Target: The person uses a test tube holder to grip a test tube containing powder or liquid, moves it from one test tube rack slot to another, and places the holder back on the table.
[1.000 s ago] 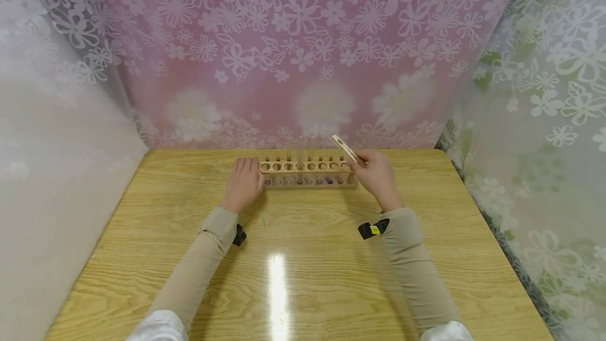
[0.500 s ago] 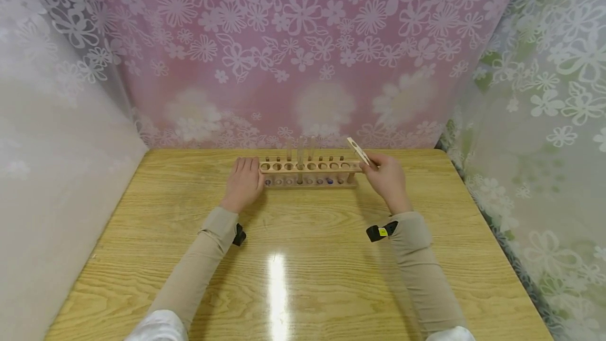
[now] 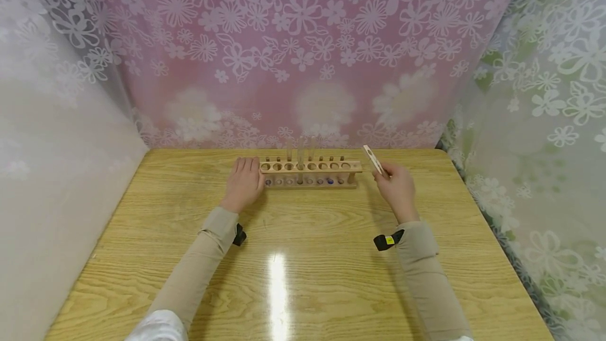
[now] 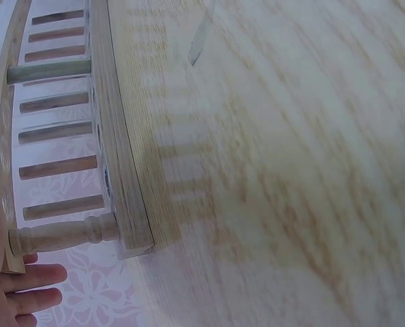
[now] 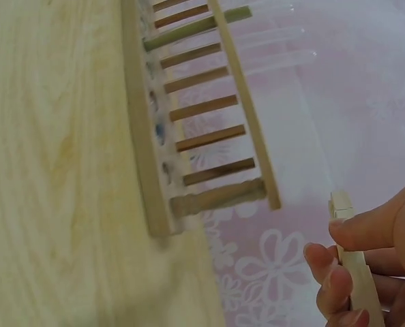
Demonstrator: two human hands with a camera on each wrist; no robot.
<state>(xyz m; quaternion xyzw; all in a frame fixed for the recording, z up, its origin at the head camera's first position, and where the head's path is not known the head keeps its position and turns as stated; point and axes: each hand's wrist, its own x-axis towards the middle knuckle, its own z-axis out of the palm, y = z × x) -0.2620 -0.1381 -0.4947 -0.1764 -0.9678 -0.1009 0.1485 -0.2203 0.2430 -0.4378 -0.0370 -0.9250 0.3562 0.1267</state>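
A wooden test tube rack [image 3: 310, 167] stands at the back of the table, with a row of holes and upright pegs behind them. In one middle hole stands a test tube [image 5: 196, 28] with greenish-yellow contents. Two clear test tubes [image 5: 281, 63] sit over pegs at the back. My left hand [image 3: 243, 183] holds the rack's left end, its fingers [image 4: 35, 274] reaching past the upper rail. Right of the rack, apart from it, my right hand [image 3: 396, 188] pinches a pale wooden test tube holder [image 3: 373, 159] between thumb and fingers, its tip pointing up and left.
The wood-grain table [image 3: 303, 225] extends in front of the rack. A pink flowered curtain [image 3: 303, 67] hangs right behind the table's back edge. Pale hangings [image 3: 544, 120] flank both sides.
My right hand has moved right and slightly toward me with the test tube holder, away from the rack's right end. My left hand and the rack stay put.
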